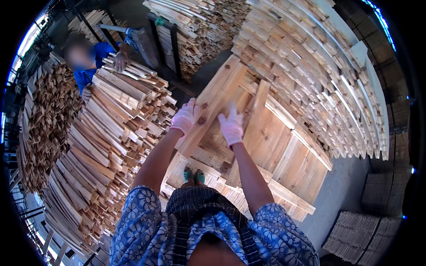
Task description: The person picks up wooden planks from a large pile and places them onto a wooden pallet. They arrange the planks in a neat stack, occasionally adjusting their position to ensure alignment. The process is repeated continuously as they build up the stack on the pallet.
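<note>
My left hand (185,118), in a pale pink knit glove, lies at the left edge of a wide knotty wooden board (213,99), its fingers stretched over the wood. To its right, my right hand (231,128), gloved alike, is held with fingers apart above the wood; its fingertips are smeared by motion, and I cannot tell whether it touches anything. The board slants across a low stack of wooden panels and planks (277,146). Beside the right hand, a narrower plank (254,122) runs roughly alongside the board.
Piled wooden slats (108,146) stand close on the left, where a co-worker in blue (95,62) has hands on them. A tall stack of boards (306,75) fills the far right. Bundled slats (355,237) lie lower right. A dark metal frame (175,48) stands beyond.
</note>
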Tool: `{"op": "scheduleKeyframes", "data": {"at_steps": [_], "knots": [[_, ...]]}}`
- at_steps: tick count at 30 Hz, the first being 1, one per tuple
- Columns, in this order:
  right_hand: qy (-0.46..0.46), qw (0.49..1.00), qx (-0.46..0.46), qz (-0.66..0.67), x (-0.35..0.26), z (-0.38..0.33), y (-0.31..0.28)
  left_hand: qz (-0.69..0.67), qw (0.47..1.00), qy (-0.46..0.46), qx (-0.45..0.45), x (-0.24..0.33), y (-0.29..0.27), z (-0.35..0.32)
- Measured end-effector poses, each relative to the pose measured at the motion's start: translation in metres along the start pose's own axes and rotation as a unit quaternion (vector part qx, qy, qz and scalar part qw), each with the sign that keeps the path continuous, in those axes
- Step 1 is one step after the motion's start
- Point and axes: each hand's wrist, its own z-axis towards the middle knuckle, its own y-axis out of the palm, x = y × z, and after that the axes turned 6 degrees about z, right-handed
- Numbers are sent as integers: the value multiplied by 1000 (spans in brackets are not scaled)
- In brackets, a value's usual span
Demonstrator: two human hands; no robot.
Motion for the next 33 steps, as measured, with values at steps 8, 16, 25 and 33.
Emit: {"op": "scheduleKeyframes", "data": {"at_steps": [8,16,25,33], "knots": [[39,999,-26,8,121,-45,-17,-108,882,459,3,168,-142,-81],[26,998,-23,51,44,-13,59,-279,643,713,-13,289,-327,-139],[-163,970,153,96,53,-1,-90,-305,649,696,42,243,-382,-194],[-163,858,482,-72,-83,-10,-445,-272,665,692,74,221,-395,-181]]}}
